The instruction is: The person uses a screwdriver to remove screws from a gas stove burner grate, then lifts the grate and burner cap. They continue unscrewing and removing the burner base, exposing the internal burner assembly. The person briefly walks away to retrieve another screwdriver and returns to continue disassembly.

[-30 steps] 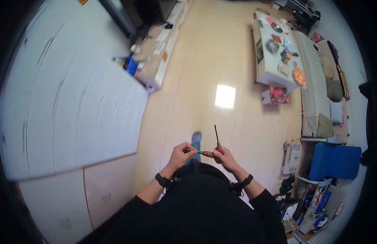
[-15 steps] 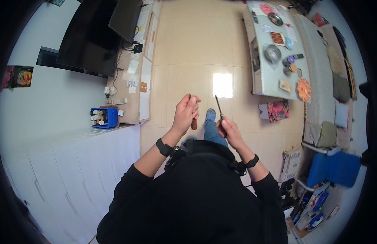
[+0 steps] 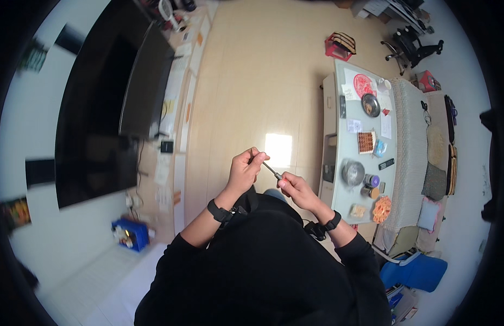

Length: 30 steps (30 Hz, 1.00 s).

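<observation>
My right hand (image 3: 298, 190) is closed round the handle of a screwdriver-like tool (image 3: 270, 169) with a thin dark shaft and a metal collar. Its shaft slants up and left, and the far end meets the fingertips of my left hand (image 3: 244, 171). Those left fingers are curled together; the small brown-handled tool seen in them half a second ago is mostly hidden now. Both hands are held up in front of my body, above the tiled floor (image 3: 252, 92).
To the right stands a long table (image 3: 341, 198) bearing a steel bowl (image 3: 353, 172), jars and an orange dish (image 3: 382, 209). Behind it runs a covered sofa (image 3: 407, 157). On the left are a large dark screen (image 3: 97, 119), a low cabinet and a blue bin (image 3: 130, 234).
My hands have come together, bringing the right tool's shaft from upright and apart to slanting against my left fingers. The view has shifted, showing more of the far room.
</observation>
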### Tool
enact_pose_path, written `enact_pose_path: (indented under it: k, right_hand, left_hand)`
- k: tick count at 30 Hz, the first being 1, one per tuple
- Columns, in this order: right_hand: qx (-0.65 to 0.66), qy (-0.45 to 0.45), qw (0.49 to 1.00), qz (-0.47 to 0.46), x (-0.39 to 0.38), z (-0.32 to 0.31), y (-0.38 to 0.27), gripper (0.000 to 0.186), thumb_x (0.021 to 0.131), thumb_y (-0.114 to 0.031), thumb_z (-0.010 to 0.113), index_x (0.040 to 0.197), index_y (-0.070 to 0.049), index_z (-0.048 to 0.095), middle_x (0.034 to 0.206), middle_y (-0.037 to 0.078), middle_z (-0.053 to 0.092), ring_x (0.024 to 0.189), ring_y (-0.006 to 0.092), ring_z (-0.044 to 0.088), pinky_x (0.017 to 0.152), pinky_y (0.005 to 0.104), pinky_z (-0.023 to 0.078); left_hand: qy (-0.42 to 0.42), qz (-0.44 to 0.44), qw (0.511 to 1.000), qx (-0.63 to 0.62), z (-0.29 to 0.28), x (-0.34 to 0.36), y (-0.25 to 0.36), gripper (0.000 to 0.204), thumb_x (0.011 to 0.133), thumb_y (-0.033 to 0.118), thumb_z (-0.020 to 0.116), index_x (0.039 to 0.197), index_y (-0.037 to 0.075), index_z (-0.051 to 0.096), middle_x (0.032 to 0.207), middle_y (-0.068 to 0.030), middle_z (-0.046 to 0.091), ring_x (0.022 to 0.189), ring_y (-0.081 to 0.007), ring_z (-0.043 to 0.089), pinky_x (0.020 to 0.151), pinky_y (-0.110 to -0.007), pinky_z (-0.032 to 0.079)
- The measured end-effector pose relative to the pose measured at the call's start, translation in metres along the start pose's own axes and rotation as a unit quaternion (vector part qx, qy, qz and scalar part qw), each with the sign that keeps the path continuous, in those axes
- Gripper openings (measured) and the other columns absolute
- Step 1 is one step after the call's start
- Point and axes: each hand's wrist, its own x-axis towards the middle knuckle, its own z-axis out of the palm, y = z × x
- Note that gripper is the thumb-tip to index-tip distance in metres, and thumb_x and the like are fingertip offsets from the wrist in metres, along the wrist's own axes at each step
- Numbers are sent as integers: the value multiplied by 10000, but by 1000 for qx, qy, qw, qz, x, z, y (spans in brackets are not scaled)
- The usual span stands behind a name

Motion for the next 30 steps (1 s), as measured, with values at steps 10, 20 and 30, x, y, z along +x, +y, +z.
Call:
enact_pose_path:
  k: [10, 20, 30]
  right_hand:
    - [77, 107, 991, -17, 242, -226, -107, 343, 1093, -329, 507, 872, -67, 490, 702, -35, 452, 651, 81, 413, 603, 259, 363]
    - [-97, -13, 993, -72, 571, -455, -271, 326, 1055, -314, 587, 929, -15, 557, 655, 75, 513, 611, 178, 493, 606, 341, 426]
    - [104, 150, 983, -23, 881, -676, -338, 227, 1093, -263, 510, 1046, -55, 587, 716, -59, 449, 617, 43, 388, 561, 219, 338]
  left_hand:
    - [-225, -77, 971, -12, 22, 393, 111, 202, 1047, 110, 583, 1199, -13, 637, 860, -69, 664, 615, -65, 488, 573, -229, 430]
    - [-11, -3, 1000, 16, -25, 715, 228, 143, 1050, 101, 569, 929, 25, 568, 717, 12, 489, 568, -64, 438, 548, -249, 396]
    - [19, -103, 994, -43, -60, 1138, 312, 195, 1080, 222, 497, 998, 62, 574, 735, -3, 509, 603, -100, 485, 573, -269, 438]
